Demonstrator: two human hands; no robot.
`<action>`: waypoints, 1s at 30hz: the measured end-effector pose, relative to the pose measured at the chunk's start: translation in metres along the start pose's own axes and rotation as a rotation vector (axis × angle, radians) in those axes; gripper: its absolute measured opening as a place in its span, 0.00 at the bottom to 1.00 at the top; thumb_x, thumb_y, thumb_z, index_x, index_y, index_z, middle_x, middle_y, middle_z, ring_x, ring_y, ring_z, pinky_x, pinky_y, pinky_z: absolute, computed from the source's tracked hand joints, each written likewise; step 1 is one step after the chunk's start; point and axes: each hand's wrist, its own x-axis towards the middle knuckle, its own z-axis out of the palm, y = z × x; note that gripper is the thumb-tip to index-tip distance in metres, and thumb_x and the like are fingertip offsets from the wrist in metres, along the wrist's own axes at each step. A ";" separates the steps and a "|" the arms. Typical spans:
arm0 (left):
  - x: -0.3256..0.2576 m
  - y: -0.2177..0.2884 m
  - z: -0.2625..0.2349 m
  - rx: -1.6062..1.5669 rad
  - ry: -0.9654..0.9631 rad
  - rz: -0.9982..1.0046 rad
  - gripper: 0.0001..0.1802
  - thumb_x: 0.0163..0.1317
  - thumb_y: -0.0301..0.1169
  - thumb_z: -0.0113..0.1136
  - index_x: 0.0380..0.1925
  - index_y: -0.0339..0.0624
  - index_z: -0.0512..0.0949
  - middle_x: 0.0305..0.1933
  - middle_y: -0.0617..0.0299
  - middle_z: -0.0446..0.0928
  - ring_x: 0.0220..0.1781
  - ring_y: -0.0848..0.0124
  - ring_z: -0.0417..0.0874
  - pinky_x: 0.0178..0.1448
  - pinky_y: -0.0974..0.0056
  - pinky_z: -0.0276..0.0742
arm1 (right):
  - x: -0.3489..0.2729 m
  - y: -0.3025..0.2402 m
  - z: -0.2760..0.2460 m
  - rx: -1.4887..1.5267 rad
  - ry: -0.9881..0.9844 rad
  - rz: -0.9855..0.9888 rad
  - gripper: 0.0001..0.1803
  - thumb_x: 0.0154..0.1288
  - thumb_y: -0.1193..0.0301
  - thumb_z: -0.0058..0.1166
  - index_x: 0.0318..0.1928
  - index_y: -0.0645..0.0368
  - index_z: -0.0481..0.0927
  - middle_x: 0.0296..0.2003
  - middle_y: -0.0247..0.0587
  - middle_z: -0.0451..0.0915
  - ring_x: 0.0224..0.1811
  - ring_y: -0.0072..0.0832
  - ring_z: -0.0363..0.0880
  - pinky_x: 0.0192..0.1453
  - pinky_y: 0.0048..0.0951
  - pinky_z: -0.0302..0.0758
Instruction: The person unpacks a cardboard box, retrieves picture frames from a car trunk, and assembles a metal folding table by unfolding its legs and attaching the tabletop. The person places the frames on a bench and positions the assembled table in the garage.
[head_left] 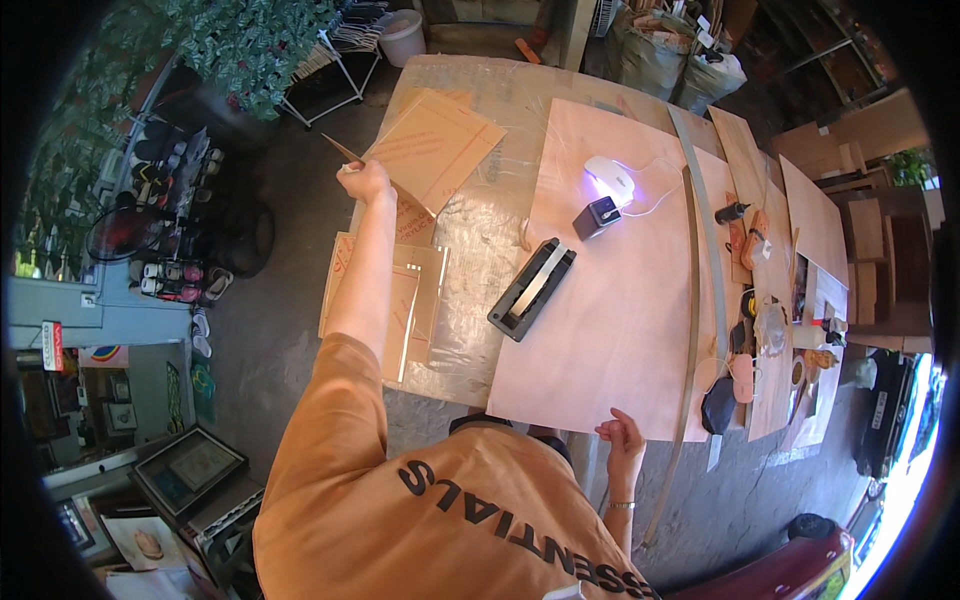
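A thin brown sheet (344, 150) sits at the worktop's (470, 300) left edge, apparently tilted, pinched in the grip of the left hand (366, 182). Just beside it lies a wider brown sheet (450, 145). The right hand (622, 435), its grip empty and loosely curled, is near the pink board's (590, 370) near edge. Handling it well probably calls for both hands supporting opposite edges, keeping it flat and its corners from scraping.

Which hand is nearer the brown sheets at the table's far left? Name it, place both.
Left. The left hand is at the brown sheets' left edge; the right hand is well away, by the pinkish board's near edge.
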 end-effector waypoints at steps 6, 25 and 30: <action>-0.045 0.044 -0.069 -0.321 -0.173 -0.182 0.24 0.73 0.51 0.46 0.45 0.38 0.72 0.45 0.58 0.78 0.46 0.70 0.78 0.50 0.67 0.72 | 0.009 -0.054 0.040 -0.084 -0.008 0.021 0.08 0.71 0.76 0.51 0.34 0.65 0.81 0.31 0.38 0.83 0.22 0.24 0.78 0.29 0.22 0.75; -0.339 0.067 -0.244 -0.491 -1.154 -1.314 0.24 0.78 0.47 0.40 0.58 0.38 0.71 0.51 0.60 0.78 0.53 0.73 0.80 0.57 0.68 0.76 | 0.036 -0.119 0.098 -0.743 -0.126 -1.060 0.19 0.56 0.66 0.62 0.49 0.56 0.80 0.48 0.37 0.81 0.52 0.34 0.79 0.54 0.37 0.73; -0.389 0.047 -0.232 -0.189 -1.555 -1.079 0.28 0.78 0.49 0.40 0.59 0.35 0.72 0.52 0.56 0.81 0.55 0.68 0.82 0.57 0.62 0.79 | 0.061 -0.082 0.021 -0.517 -0.254 -0.898 0.11 0.61 0.72 0.58 0.44 0.58 0.79 0.44 0.39 0.82 0.46 0.36 0.82 0.48 0.35 0.78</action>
